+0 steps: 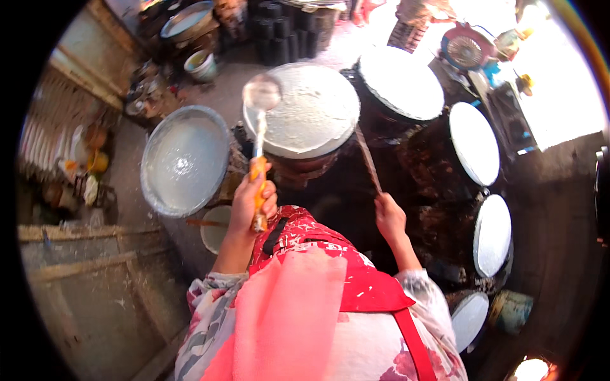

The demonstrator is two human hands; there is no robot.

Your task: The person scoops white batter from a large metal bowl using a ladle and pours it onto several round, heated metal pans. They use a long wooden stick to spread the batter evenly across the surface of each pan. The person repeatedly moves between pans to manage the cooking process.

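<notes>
My left hand is wrapped round the orange handle of a ladle. The ladle's round bowl, blurred by motion, is over the left edge of a round drum top spread with white, lumpy-looking batter. In my right hand is a long, thin flat stick; its far end reaches the drum's right rim. A wide grey basin of thin white liquid stands to the left of the drum, near the ladle.
Several dark drums with white round tops curve round my right side. A small fan stands at the far right. Back left are a bucket and stacked black cylinders. A wooden-framed panel borders the near left.
</notes>
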